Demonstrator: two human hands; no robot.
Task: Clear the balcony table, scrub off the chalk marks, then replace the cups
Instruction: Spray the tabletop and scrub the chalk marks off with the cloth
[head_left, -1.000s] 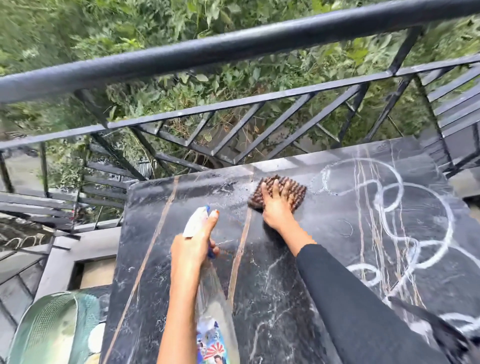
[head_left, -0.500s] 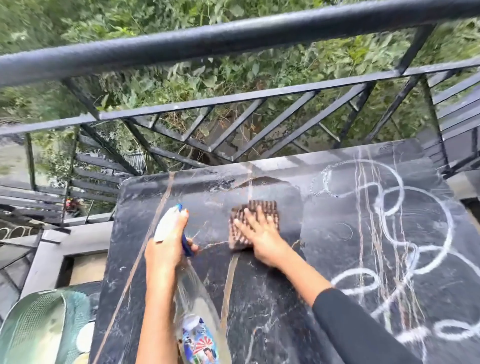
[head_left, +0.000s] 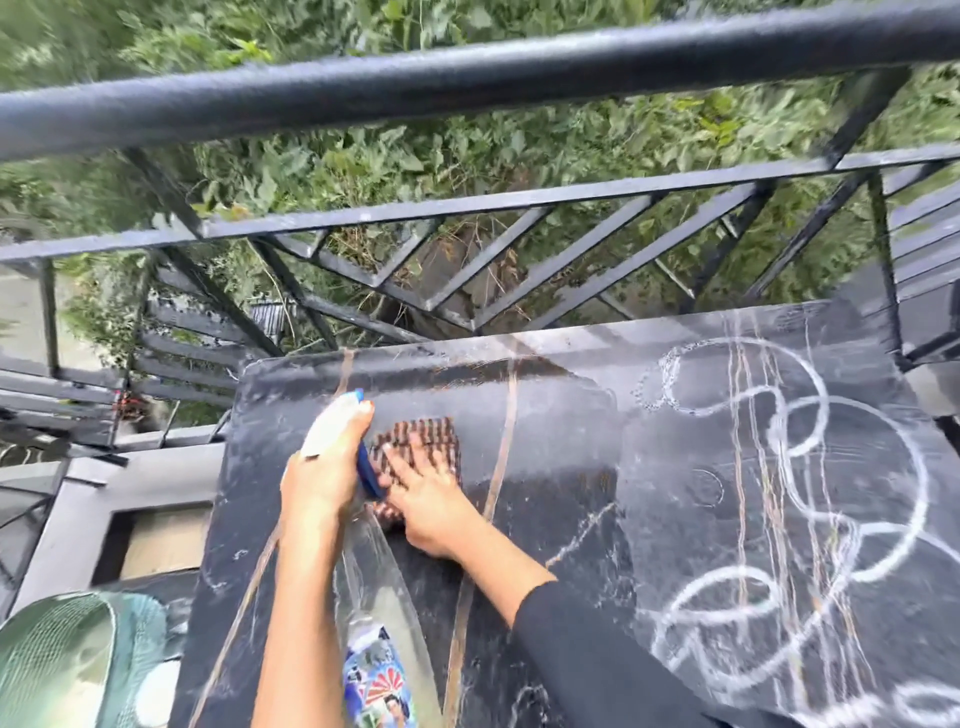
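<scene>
Shifted the scrub pad left since 0.5 s ago, pressing it with flat, spread right hand into the wet far-left bench for scrubbing force, keeping left hand's grip curled round the spray bottle for re-wetting, leaving chalk marks on the right half.

At the far side we see a black metal railing with a thick round top rail and slanted bars under it, and behind it there are dense green plants. At the left, lower than the railing, is a grey ledge with a rectangular recess. In the near left corner we find a blurred green mesh object, and a round white thing lies just to its right.
</scene>
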